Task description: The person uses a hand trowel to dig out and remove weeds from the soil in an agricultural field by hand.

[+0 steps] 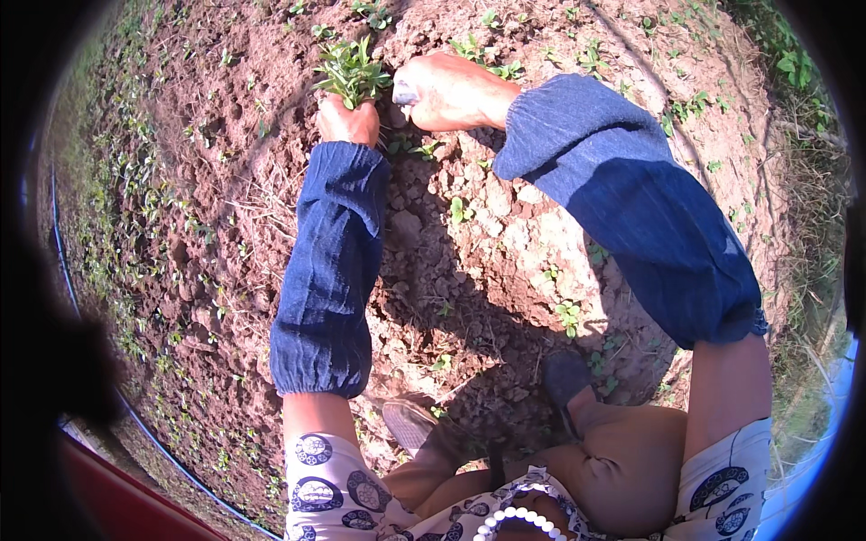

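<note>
My left hand (pixel 350 123) is closed round a bunch of leafy green seedlings (pixel 354 70), whose leaves stick out above the fist. Just to its right, my right hand (pixel 456 94) is held low over the brown soil (pixel 496 225), its fingers curled together. A greyish patch shows at the right fingertips, and whatever they may pinch is too small to make out. The two hands are close but apart. Blue denim sleeve covers wrap both forearms.
Small green plants (pixel 459 211) dot the cloddy ground between my arms and around them. A thin blue hose (pixel 153 435) curves along the left side, near a red surface (pixel 126 491). Grass (pixel 812 189) borders the right. My shoes (pixel 410 424) stand on the soil below.
</note>
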Demonstrator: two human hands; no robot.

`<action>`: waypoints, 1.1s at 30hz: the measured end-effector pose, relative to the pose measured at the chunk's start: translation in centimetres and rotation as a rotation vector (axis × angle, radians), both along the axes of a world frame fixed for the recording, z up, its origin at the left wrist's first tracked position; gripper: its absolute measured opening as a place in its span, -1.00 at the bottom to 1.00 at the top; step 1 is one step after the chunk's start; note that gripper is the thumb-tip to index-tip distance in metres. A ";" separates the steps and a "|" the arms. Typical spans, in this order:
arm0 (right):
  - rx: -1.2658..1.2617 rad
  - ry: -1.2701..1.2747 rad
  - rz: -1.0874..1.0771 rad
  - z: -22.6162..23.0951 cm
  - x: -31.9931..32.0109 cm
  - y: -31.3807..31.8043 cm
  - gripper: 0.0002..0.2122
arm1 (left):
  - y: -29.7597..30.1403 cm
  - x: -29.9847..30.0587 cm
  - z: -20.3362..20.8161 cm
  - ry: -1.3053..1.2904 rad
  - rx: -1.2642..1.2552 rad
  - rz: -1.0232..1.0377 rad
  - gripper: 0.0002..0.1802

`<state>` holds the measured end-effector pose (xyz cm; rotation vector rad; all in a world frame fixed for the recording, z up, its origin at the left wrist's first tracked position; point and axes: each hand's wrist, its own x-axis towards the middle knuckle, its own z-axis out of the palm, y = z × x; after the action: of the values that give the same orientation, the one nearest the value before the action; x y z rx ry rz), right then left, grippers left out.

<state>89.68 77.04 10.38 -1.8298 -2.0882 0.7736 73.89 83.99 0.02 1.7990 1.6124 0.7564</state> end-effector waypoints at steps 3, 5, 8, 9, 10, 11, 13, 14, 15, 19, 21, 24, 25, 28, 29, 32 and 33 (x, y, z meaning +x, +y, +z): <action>-0.006 0.073 -0.038 0.5 -0.3 -1.1 -0.89 | 0.1 -0.5 -0.3 -0.026 0.045 0.025 -0.67; 0.039 0.094 -0.052 -0.3 0.0 -1.7 -0.90 | -0.4 -0.3 0.3 -0.078 0.041 0.022 -0.70; 0.056 0.084 -0.050 -0.5 0.5 -2.1 -0.86 | -0.5 -0.3 0.3 -0.102 0.068 0.048 -0.72; 0.069 0.112 -0.067 -0.6 0.5 -2.4 -0.85 | -0.5 -0.3 0.2 -0.114 0.076 0.058 -0.73; 0.082 0.139 -0.082 -0.8 0.5 -2.8 -0.85 | -0.5 -0.3 -0.1 -0.220 0.066 0.063 -0.74; 0.094 0.165 -0.098 -0.9 0.5 -3.0 -0.84 | -0.5 -0.2 -0.3 -0.326 0.054 0.069 -0.75; 0.089 0.136 -0.079 -0.5 0.5 -3.0 -0.83 | -0.4 -0.2 -0.6 -0.532 0.034 0.081 -0.77; 0.068 0.132 -0.077 -0.5 0.4 -2.8 -0.83 | -1.0 -0.2 0.8 -0.587 -0.061 0.164 -0.75; 0.047 0.128 -0.075 -0.5 0.1 -2.6 -0.84 | -1.1 -0.8 0.8 -0.605 -0.035 0.181 -0.65; 0.064 0.111 -0.083 -1.0 0.0 -2.5 -0.86 | -3.4 -1.5 3.3 -0.923 -0.147 0.312 -0.61; 0.010 0.129 -0.103 -0.7 0.3 -2.4 -0.84 | -3.7 -3.3 4.3 -1.096 -0.257 0.162 -0.85; 0.016 0.115 -0.113 -1.1 0.3 -2.3 -0.82 | -3.0 -2.4 4.6 -0.700 -0.118 -0.062 -0.83; 0.027 0.119 -0.117 -0.9 0.2 -2.2 -0.82 | -2.3 -2.2 4.2 -0.556 -0.037 -0.153 -0.81; 0.032 0.113 -0.126 -1.0 -0.3 -2.6 -0.82 | -0.9 -1.1 1.5 -0.198 0.074 -0.165 -0.78; 0.049 0.122 -0.126 -1.2 -0.3 -2.6 -0.82 | -1.5 0.1 3.2 -0.085 0.136 -0.187 -0.76; 0.046 0.119 -0.132 -1.4 -0.3 -2.5 -0.82 | -0.7 1.2 1.6 0.077 0.198 -0.201 -0.66; 0.011 0.100 -0.138 -1.3 -0.4 -2.3 -0.80 | -0.5 1.4 1.6 0.132 0.208 -0.206 -0.63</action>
<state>89.29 74.73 9.13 -1.8659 -1.8797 0.7988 75.31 83.46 1.57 2.1664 1.4424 0.7450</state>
